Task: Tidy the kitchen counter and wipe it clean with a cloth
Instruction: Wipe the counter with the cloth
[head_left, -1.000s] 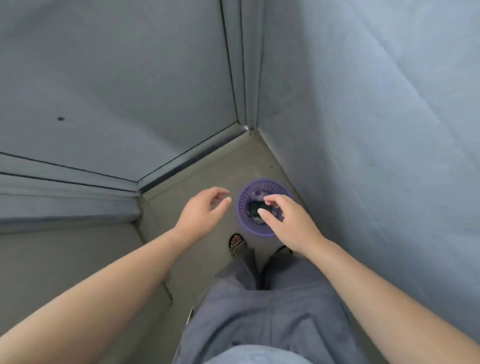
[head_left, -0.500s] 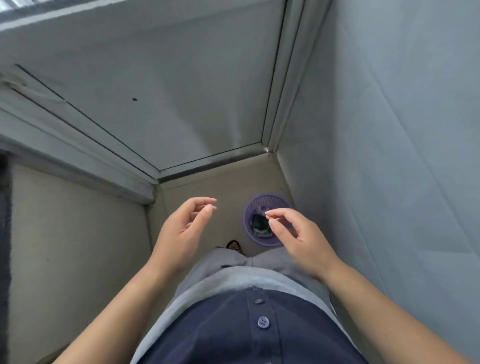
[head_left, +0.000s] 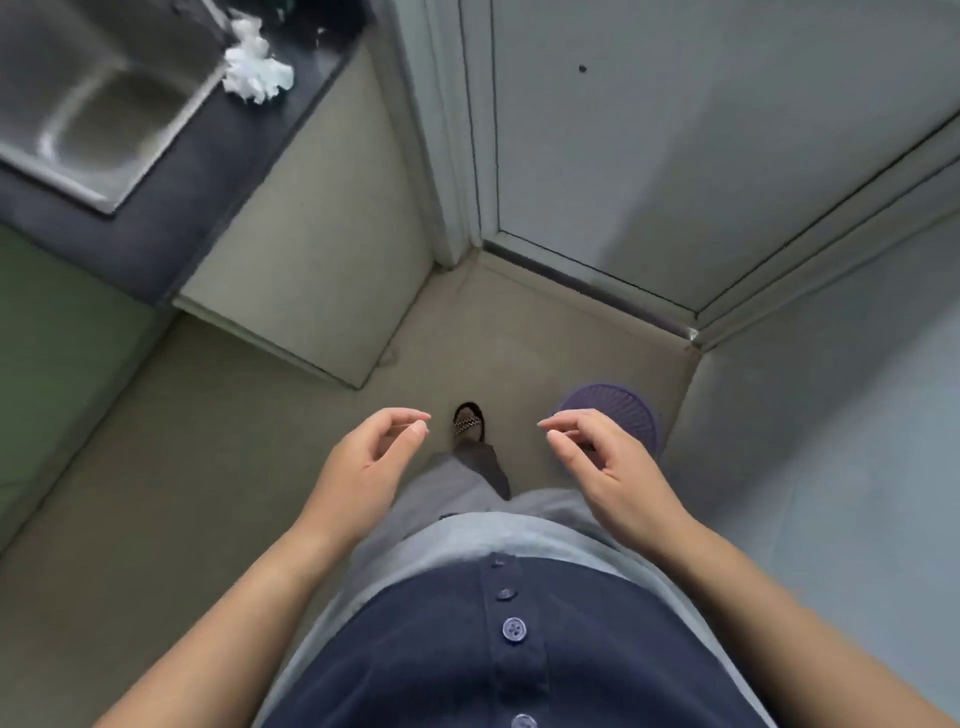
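Note:
My left hand (head_left: 369, 462) and my right hand (head_left: 602, 462) hang in front of my waist, fingers loosely curled and apart, both holding nothing. A purple mesh waste basket (head_left: 618, 410) stands on the floor by the right wall, partly behind my right hand. At the top left lies the dark kitchen counter (head_left: 208, 171) with a steel sink (head_left: 98, 109) set in it. A crumpled white cloth (head_left: 257, 67) rests on the counter beside the sink's right edge, far from both hands.
A grey door (head_left: 649, 156) with a metal threshold closes the far side. A beige cabinet end panel (head_left: 317, 223) drops from the counter to the beige floor (head_left: 156, 493). A pale wall (head_left: 831, 441) runs along the right. My sandalled foot (head_left: 468, 422) stands between the hands.
The view has swung left, away from the corner, bringing the counter, sink and cloth into sight. My right hand has drawn back from above the purple basket; both hands stay empty.

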